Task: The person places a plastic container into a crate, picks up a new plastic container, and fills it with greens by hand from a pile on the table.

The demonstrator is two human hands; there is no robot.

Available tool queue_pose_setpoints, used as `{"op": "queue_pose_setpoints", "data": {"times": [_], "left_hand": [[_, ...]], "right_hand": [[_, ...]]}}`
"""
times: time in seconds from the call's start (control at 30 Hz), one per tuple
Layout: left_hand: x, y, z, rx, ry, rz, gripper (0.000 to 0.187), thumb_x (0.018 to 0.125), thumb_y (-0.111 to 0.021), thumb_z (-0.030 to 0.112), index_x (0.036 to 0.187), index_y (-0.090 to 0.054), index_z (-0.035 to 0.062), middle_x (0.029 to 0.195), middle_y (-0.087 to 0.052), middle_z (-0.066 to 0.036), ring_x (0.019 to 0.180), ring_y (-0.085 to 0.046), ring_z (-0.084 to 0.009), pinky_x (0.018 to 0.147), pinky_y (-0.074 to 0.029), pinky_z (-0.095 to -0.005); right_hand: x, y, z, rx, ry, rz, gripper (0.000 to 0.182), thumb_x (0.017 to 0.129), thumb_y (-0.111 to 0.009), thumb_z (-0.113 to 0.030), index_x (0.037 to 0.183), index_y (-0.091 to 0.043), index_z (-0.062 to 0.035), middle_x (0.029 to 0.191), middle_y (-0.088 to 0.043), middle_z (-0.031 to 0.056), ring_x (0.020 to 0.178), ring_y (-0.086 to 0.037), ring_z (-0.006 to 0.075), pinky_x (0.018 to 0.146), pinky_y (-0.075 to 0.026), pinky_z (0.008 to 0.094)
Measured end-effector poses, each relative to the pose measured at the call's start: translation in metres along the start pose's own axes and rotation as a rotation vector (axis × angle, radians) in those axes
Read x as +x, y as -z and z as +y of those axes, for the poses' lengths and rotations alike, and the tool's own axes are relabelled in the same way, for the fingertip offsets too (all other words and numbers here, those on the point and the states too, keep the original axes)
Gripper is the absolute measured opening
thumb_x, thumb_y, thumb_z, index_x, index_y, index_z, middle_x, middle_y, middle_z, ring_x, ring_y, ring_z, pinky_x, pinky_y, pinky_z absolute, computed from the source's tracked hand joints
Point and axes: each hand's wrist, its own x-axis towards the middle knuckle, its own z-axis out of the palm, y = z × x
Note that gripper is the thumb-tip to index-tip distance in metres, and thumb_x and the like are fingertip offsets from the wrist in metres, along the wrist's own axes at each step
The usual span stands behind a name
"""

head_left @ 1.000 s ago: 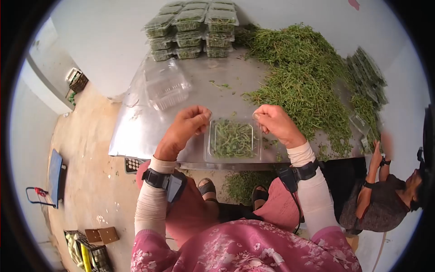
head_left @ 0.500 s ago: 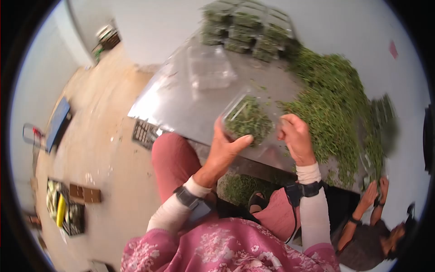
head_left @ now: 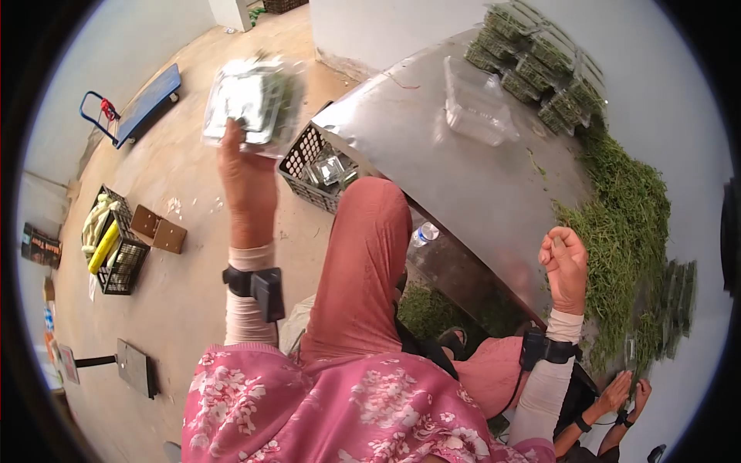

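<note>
My left hand [head_left: 248, 189] is raised out to the left, gripping a clear plastic clamshell box [head_left: 258, 104] by its near edge. Green herbs show through one side of the box, which is blurred and shiny with glare. Over the near right part of the metal table [head_left: 432, 185] is my right hand [head_left: 567, 270], its fingers curled in and nothing visible in them. Close beside that hand spreads a large heap of loose green herbs [head_left: 625, 193]. Empty clear clamshell boxes [head_left: 478, 112] rest farther back on the table.
Filled herb boxes [head_left: 540, 69] are stacked at the back. A black crate [head_left: 297, 166] with clear packs stands by the table's left corner. On the floor are a blue trolley [head_left: 150, 104], a vegetable crate [head_left: 123, 262] and a scale [head_left: 135, 369]. A co-worker's hands [head_left: 617, 393] are at lower right.
My left hand has carried the herb box from above the table out to the left, past the table's edge. My right hand has come away from the box. The view has turned left.
</note>
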Motion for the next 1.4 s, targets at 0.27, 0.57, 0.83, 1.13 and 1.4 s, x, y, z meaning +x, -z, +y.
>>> {"op": "queue_pose_setpoints", "data": {"times": [0.27, 0.57, 0.83, 1.13, 1.4], "left_hand": [[-0.024, 0.194, -0.054, 0.325, 0.363, 0.611, 0.028, 0.092, -0.067, 0.018, 0.116, -0.06, 0.0067, 0.094, -0.068, -0.005, 0.067, -0.066, -0.0148, 0.044, -0.047, -0.0246], [-0.064, 0.285, -0.179, 0.631, 1.181, 0.515, 0.023, 0.088, -0.071, 0.029, 0.102, -0.063, 0.0139, 0.09, -0.065, -0.001, 0.071, -0.061, -0.0153, 0.059, -0.048, -0.0288], [0.03, 0.27, -0.259, 0.086, 0.967, 0.495, 0.068, 0.085, -0.077, 0.035, 0.138, -0.043, 0.0105, 0.133, -0.053, -0.019, 0.118, -0.056, -0.0363, 0.087, -0.054, -0.0535], [-0.002, 0.22, -0.251, 0.235, 1.329, 0.223, 0.063, 0.099, -0.062, 0.033, 0.144, -0.032, 0.0008, 0.129, -0.052, -0.028, 0.111, -0.059, -0.0388, 0.09, -0.056, -0.0484], [-0.042, 0.254, -0.216, 0.296, 1.342, 0.26, 0.043, 0.099, -0.06, 0.027, 0.129, -0.045, -0.0005, 0.117, -0.059, -0.023, 0.096, -0.064, -0.0322, 0.08, -0.059, -0.0432]], "right_hand": [[0.007, 0.0, 0.026, -0.135, -0.072, 0.035, 0.012, 0.098, -0.062, -0.01, 0.105, -0.059, -0.0019, 0.087, -0.059, 0.0043, 0.071, -0.054, 0.0108, 0.064, -0.043, 0.023], [0.0, -0.003, 0.043, -0.123, 0.055, 0.17, 0.011, 0.097, -0.062, -0.007, 0.106, -0.057, -0.0016, 0.088, -0.058, 0.0052, 0.071, -0.053, 0.0113, 0.064, -0.044, 0.0231], [0.001, -0.011, 0.042, -0.201, 0.057, 0.225, 0.01, 0.098, -0.062, -0.009, 0.104, -0.058, -0.0022, 0.088, -0.058, 0.0043, 0.069, -0.053, 0.01, 0.062, -0.044, 0.0229], [0.001, -0.014, 0.048, -0.277, 0.091, 0.27, 0.009, 0.098, -0.061, -0.008, 0.104, -0.058, -0.002, 0.086, -0.06, 0.0039, 0.066, -0.051, 0.0086, 0.06, -0.041, 0.0222], [0.001, -0.019, 0.049, -0.308, 0.111, 0.285, 0.009, 0.099, -0.06, -0.009, 0.105, -0.058, -0.0016, 0.086, -0.06, 0.0034, 0.066, -0.051, 0.0076, 0.06, -0.041, 0.022]]}}
